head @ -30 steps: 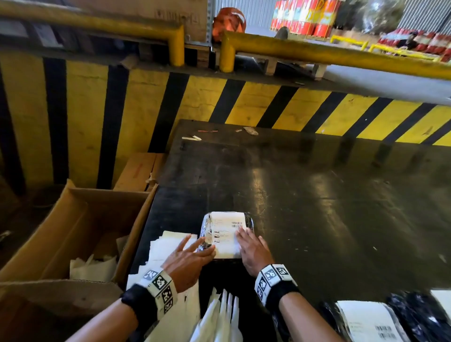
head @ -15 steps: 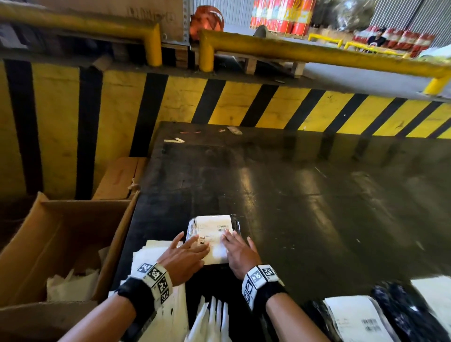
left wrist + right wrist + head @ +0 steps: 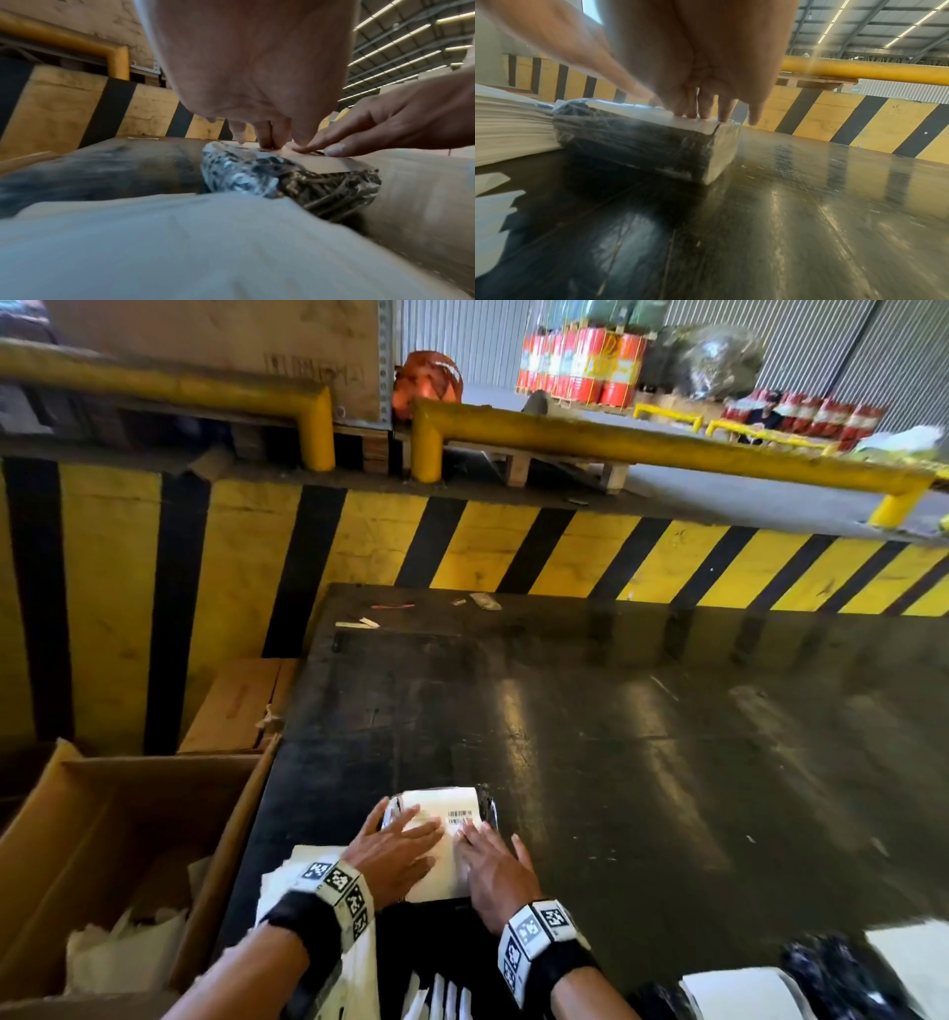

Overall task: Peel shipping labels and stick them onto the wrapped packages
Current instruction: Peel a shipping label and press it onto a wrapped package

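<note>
Here's the shipping label (image 3: pixel 445 834), white with a barcode near its far right corner, lying flat across the top of the wrapped package (image 3: pixel 490 806), a small dark block bound in clear film that sits on the near edge of the black desk (image 3: pixel 642 762). Both hands are down on it: the left hand (image 3: pixel 393 852) lies flat with fingers straight and spread, pressing the label's left half, and the right hand (image 3: pixel 485 862) presses the right half the same way, fingers extended, gripping nothing. From the right wrist view the fingertips (image 3: pixel 707 113) sit right at the label's far edge, where one corner looks slightly raised, though blur makes that hard to confirm. Just left of the package, under the left forearm, lies a stack of white label sheets (image 3: pixel 287 875), touching or nearly touching the package's side. At the near right corner of the desk rest more labelled packages (image 3: pixel 744 991) in dark wrap. Left of the desk stands an open cardboard box (image 3: pixel 123 814) holding crumpled white backing paper (image 3: pixel 123 947). Behind the desk runs a yellow-and-black striped barrier (image 3: pixel 513 546), topped by yellow pipe rails (image 3: pixel 667 449), with red drums (image 3: pixel 580 364) stacked far beyond.
</note>
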